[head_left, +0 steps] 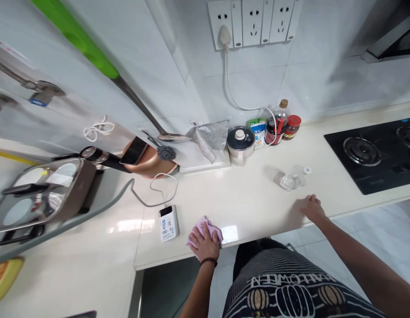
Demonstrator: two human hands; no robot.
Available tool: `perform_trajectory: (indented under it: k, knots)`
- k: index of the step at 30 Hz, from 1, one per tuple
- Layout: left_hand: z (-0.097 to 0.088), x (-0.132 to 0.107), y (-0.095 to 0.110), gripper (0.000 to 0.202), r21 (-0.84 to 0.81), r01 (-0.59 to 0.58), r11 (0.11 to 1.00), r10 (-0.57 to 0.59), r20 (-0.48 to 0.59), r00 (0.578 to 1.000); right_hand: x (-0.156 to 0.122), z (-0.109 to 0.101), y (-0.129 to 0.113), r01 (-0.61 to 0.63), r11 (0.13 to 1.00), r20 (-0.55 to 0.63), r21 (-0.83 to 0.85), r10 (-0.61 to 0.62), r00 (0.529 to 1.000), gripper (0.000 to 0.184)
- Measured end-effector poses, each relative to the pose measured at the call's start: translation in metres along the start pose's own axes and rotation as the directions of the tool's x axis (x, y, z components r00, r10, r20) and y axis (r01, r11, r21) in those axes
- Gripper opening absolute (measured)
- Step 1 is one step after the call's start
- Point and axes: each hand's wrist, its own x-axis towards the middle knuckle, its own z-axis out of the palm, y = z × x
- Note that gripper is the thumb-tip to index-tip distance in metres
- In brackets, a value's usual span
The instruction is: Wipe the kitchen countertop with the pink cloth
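My left hand (205,243) lies over a bunched pink cloth (218,232) on the counter near its front edge, the fingers bent a little over it and folds standing up around them. Just left of the cloth lies a white power bank (169,225) with a cable at its top. Farther right, my right hand (313,209) rests on the counter with its fingers curled in, and nothing shows in them. Behind that hand, not touching it, a clear plastic bottle (293,178) with a white cap lies on its side.
A small lidded pot (240,143), a red-lidded jar (291,127) and a sauce bottle stand along the wall. A black gas hob (373,152) is at the right. At the left are a copper-coloured pan (152,163), a dish basin (75,181) and a grey hose (102,223).
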Motion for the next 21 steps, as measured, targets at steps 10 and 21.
perform_trajectory:
  k: [10, 21]
  knots:
    - [0.034, -0.064, 0.117, 0.069, 0.000, -0.663, 0.748, 0.639, 0.272, 0.720, 0.010, 0.004, 0.000, -0.021, 0.997, 0.076, -0.070, 0.026, 0.997, 0.082]
    - [0.054, -0.069, 0.208, 0.067, -0.217, -0.866, 0.450, 0.880, 0.269, 0.391, 0.008, 0.000, 0.001, -0.051, 0.998, 0.073, -0.030, 0.053, 0.996, 0.085]
